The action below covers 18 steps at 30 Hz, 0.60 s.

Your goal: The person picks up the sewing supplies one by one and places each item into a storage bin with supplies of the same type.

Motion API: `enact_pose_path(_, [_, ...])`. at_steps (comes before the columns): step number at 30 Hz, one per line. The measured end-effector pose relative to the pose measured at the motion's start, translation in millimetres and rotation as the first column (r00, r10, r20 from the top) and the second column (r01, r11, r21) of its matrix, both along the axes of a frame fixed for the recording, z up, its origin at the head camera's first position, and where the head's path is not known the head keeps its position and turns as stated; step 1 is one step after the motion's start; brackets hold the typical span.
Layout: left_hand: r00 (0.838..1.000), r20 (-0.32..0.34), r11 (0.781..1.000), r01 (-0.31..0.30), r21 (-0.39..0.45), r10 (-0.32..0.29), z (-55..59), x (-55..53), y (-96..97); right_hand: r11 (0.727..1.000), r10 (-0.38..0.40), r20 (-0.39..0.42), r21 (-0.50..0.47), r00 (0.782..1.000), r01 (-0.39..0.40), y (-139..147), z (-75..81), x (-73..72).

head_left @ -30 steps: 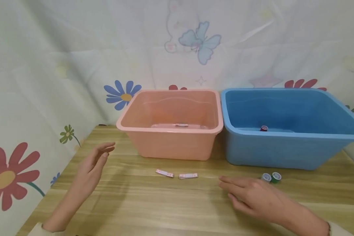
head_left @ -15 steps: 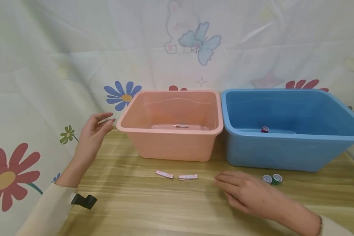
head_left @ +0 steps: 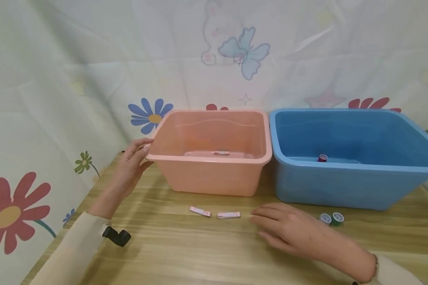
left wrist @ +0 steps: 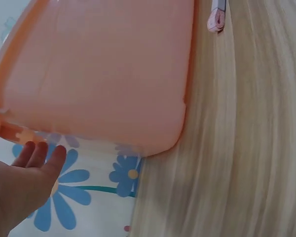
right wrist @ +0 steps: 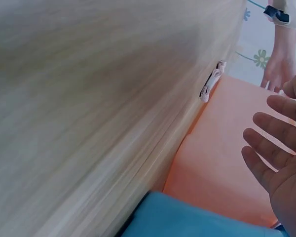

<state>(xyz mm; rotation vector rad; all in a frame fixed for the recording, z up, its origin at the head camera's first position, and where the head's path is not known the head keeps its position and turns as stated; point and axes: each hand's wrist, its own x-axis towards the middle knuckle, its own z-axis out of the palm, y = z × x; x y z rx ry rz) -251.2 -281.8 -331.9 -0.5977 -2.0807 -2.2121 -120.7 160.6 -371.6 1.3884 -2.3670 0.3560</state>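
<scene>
My left hand (head_left: 132, 160) touches the left front corner of the pink bin (head_left: 207, 174), thumb near the top of the rim and the other fingers (left wrist: 56, 160) loosely extended below it. My right hand (head_left: 289, 229) hovers over the table with relaxed, spread fingers and holds nothing. To its left lie two flat folded pink-and-white strips that look like soft tape measures, one farther left (head_left: 200, 211) and one nearer (head_left: 229, 215). A similar strip (head_left: 221, 153) lies inside the pink bin. Right of the hand stand a grey-white spool (head_left: 325, 219) and a green spool (head_left: 337, 219).
Beside the pink bin stands a blue bin (head_left: 331, 186) with a dark red spool (head_left: 322, 158) inside. Both sit on a wood-grain table (head_left: 185, 253). A flower-printed curtain (head_left: 92, 71) hangs behind and at the left. A black wrist mount (head_left: 117, 236) sits on the left sleeve.
My left hand has risen from the table's left side, then moved right to the pink bin's rim. My right hand has drifted slightly left. Strips and spools lie where they were.
</scene>
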Motion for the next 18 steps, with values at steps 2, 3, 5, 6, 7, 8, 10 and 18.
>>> enact_pose_path(2, [0.999,0.032,0.999,0.018,0.042,-0.019,-3.1,-1.1,2.0,1.0,-0.007,0.038,-0.013,0.999,0.007,-4,-0.8,-1.3])
enact_pose_path(3, [0.999,0.046,0.998,0.02,0.062,-0.023,-4.3,-1.7,2.9,1.0,-0.007,0.062,-0.021,0.998,0.008,-6,-1.2,-2.1])
enact_pose_path(5, [0.997,0.068,0.996,0.017,0.093,-0.023,-6.1,-1.7,4.5,0.999,-0.013,0.122,-0.033,0.992,0.017,-10,-2.8,-3.4])
enact_pose_path(6, [0.997,0.072,0.995,0.012,0.098,-0.019,-6.9,-1.8,4.9,0.999,-0.017,0.15,-0.036,0.989,0.023,-12,-3.7,-4.2])
enact_pose_path(7, [0.997,0.077,0.995,0.006,0.098,-0.014,-7.6,-1.9,5.2,0.999,-0.022,0.178,-0.039,0.984,0.03,-14,-4.7,-5.0])
enact_pose_path(8, [0.997,0.079,0.996,0.001,0.092,-0.008,-8.1,-1.9,5.4,0.998,-0.026,0.204,-0.042,0.979,0.036,-15,-5.7,-6.0])
enact_pose_path(10, [0.997,0.083,0.997,-0.001,0.075,-0.005,-8.7,-2.3,4.8,0.998,-0.039,0.24,-0.042,0.97,0.051,-18,-8.2,-8.1])
enact_pose_path(18, [0.993,0.104,0.999,0.047,0.004,-0.047,-1.5,-5.7,-6.8,0.992,-0.05,0.342,-0.089,0.938,0.086,-30,-16.5,-23.0])
